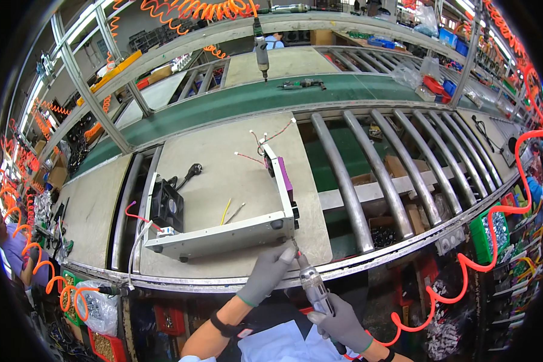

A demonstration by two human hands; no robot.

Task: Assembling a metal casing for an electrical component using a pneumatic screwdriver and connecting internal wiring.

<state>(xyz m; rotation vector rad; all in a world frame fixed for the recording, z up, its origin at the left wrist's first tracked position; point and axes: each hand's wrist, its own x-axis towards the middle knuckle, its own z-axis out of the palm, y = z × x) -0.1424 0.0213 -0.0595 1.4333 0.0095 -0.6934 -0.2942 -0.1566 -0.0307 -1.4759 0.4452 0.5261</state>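
Note:
A grey metal chassis (223, 239) rests on a pale board (217, 145), with its open interior showing. Inside its left end sits a black fan (166, 205); a purple part (285, 175) and loose wires are at its right wall. My right hand (340, 323), gloved in grey, is wrapped round a pneumatic screwdriver (313, 283) whose tip points at the chassis's near right corner. My left hand (268, 276), also gloved, is closed near that tip, its thumb and fingers pinched together beside the corner. Whatever small thing they hold is too small to make out.
Metal rollers (380, 181) run to the right of the board. An orange coiled air hose (464, 265) curves along the right side. Another screwdriver (261, 51) hangs over the green belt (223, 99). Green bins (487, 235) of small parts flank the line.

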